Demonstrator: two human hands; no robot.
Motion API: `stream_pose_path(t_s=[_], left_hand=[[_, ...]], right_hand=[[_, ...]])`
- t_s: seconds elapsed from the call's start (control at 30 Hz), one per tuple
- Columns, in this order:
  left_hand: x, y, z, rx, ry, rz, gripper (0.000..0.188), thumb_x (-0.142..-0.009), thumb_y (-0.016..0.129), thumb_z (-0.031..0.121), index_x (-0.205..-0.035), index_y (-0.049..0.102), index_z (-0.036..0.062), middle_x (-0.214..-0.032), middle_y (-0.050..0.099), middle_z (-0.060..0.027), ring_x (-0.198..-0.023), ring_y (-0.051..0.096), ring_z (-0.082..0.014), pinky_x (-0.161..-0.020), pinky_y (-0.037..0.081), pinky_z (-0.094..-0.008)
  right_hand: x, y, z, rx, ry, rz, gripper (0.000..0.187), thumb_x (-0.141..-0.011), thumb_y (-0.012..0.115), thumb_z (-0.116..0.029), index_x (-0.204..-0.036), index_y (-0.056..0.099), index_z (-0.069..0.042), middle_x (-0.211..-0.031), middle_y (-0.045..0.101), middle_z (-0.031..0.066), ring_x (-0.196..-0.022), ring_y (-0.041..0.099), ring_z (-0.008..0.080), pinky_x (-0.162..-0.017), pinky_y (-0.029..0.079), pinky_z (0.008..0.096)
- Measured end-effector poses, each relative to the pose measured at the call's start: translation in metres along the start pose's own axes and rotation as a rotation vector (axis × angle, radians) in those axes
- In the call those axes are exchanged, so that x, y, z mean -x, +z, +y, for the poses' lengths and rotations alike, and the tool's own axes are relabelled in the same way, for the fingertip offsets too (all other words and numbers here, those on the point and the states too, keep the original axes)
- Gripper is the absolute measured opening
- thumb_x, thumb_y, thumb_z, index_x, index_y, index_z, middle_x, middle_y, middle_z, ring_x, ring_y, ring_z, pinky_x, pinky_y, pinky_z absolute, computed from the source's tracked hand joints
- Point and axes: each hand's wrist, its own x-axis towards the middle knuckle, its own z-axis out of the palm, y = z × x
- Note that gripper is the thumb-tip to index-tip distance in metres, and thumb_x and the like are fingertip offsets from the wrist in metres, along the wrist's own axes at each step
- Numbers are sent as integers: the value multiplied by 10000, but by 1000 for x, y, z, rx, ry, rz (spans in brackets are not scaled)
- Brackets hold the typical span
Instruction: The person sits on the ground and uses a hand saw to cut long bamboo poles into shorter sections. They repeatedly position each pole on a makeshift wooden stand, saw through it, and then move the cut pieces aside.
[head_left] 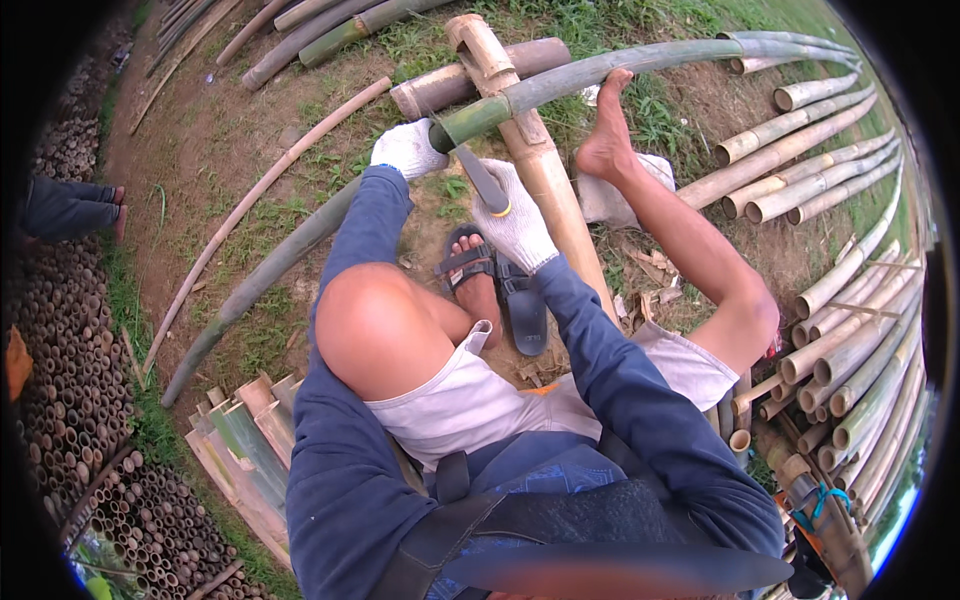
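A long green bamboo pole [600,72] lies across a notched bamboo support [540,165], its cut end toward me. My left hand [407,150], in a white knit glove, is closed at that cut end; its fingertips are partly hidden. In my right hand [517,215], gloved the same way, is a knife, its broad grey blade [480,180] slanting up to the underside of the pole near the end. The knife's handle is covered by the glove. My bare right foot [607,130] is raised against the pole farther along.
Cut bamboo poles [780,165] lie at the right, with a larger pile [860,370] nearer. A thick bamboo piece [540,58] crosses the support. Split bamboo [250,430] sits at my left. A sandal [524,320] lies between my legs. Another person's legs [75,208] show far left.
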Motion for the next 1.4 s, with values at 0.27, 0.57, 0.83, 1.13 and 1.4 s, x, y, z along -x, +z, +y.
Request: stream_pose_path(t_s=[0.27, 0.57, 0.83, 1.13, 1.4], left_hand=[[-9, 1, -4, -50, -15, -68, 608, -801, 832, 500, -1286, 778, 138, -1247, 814, -224, -1178, 786, -412, -1064, 614, -504], [5, 6, 3, 75, 36, -57, 604, -790, 854, 502, -1250, 780, 117, -1211, 816, -235, -1148, 789, -417, -1033, 620, -500], [33, -17, -35, 136, 83, -11, 658, -770, 906, 597, -1233, 775, 148, -1212, 818, -187, -1148, 775, -413, -1037, 601, -510], [87, 7, -8, 213, 204, -7, 780, -756, 945, 533, -1410, 723, 171, -1229, 811, -190, -1124, 785, -406, -999, 613, -494], [117, 108, 50, 627, 281, 383, 616, -916, 823, 451, -1469, 714, 202, -1072, 802, -186, -975, 796, -388, -847, 634, -514]], right_hand=[[171, -85, -22, 49, 19, -61, 566, -967, 711, 91, -1504, 556, -1, -1477, 654, 200, -1392, 671, 343, -1204, 502, 425], [-1, -4, -3, 20, 100, -27, 518, -963, 770, -118, -1456, 612, -100, -1347, 716, 205, -1270, 711, 441, -1078, 577, 497], [90, -35, 64, 237, 93, -109, 609, -909, 827, -79, -1480, 620, -113, -1426, 684, 209, -1260, 728, 426, -1072, 580, 481], [86, -27, 104, 584, 21, -551, 616, -882, 840, -161, -1462, 676, -33, -1344, 733, 263, -1267, 693, 455, -1111, 567, 508], [0, -52, 0, -807, 511, -121, 980, -863, 875, -272, -1713, 431, -73, -1664, 527, 209, -1460, 592, 313, -1225, 492, 454]])
